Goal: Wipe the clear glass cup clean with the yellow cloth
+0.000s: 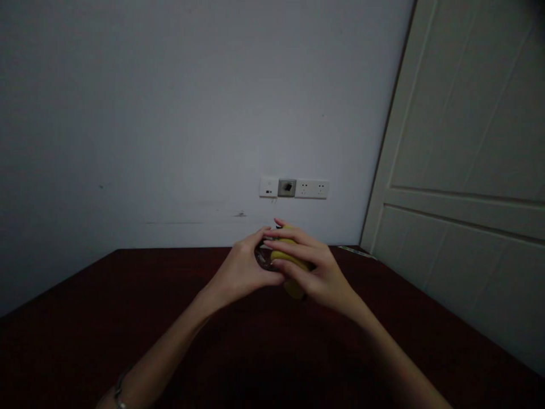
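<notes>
Above the dark red table, both hands meet near the middle of the head view. My left hand [247, 264] is closed around a dark, round, see-through object [261, 259] that looks like a drinking glass, its open rim tilted toward the right. My right hand [313, 261] grips a yellow cloth [279, 255] and presses it against the rim. A loose part of the yellow piece hangs below the right palm. Fingers cover much of both items, so their full shapes are hidden.
The dark red tabletop [170, 318] reaches back to a pale wall [191, 113]. Wall sockets [312, 189] sit just above the hands. A white panelled door [460, 170] stands on the right. A thin flat strip [357, 251] lies at the table's back right edge.
</notes>
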The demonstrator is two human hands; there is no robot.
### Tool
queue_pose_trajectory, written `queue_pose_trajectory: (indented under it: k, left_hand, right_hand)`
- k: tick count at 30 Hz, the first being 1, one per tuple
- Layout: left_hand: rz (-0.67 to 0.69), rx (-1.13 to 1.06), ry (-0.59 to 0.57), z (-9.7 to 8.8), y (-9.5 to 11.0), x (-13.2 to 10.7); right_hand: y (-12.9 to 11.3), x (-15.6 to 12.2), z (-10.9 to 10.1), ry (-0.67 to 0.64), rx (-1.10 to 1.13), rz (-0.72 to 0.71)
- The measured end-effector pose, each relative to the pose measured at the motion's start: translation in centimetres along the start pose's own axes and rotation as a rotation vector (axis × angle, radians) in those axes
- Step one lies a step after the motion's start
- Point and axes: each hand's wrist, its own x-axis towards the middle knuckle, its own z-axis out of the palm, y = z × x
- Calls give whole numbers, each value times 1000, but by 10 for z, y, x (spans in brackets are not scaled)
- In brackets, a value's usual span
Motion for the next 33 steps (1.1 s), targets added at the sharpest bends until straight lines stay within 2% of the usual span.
queue_pose_trajectory:
  k: [4, 7, 11, 14, 17, 19, 22, 25, 29, 33]
  left_hand:
    - [-55, -93, -11, 0, 4, 0]
    - [-92, -198, -14, -1, 3, 1]
    - [-40, -334, -44, -3, 3, 3]
    - [-42, -393, -54, -3, 8, 3]
    - [-77, -421, -60, -3, 14, 3]
    - [-96, -441, -54, -4, 17, 3]
    - [-130, -464, -30, -5, 18, 4]
    - [-155, -473, -33, -6, 16, 5]
    - [-175, -468, -56, -7, 13, 7]
    - [-164, -418, -105, -10, 11, 8]
  right_hand:
    - [14, 1, -6, 134, 131, 127]
    - [18, -1, -13, 105, 200, 138]
    - [11, -2, -17, 24, 189, 81]
    - [10, -1, -14, 78, 188, 99]
    - [14, -1, -9, 179, 215, 200]
    - [15, -2, -9, 173, 237, 237]
    - [13, -5, -10, 49, 249, 182]
    - [11, -7, -8, -38, 131, 110]
    - [13, -9, -2, -29, -45, 48]
    - [20, -10, 2, -9, -69, 30]
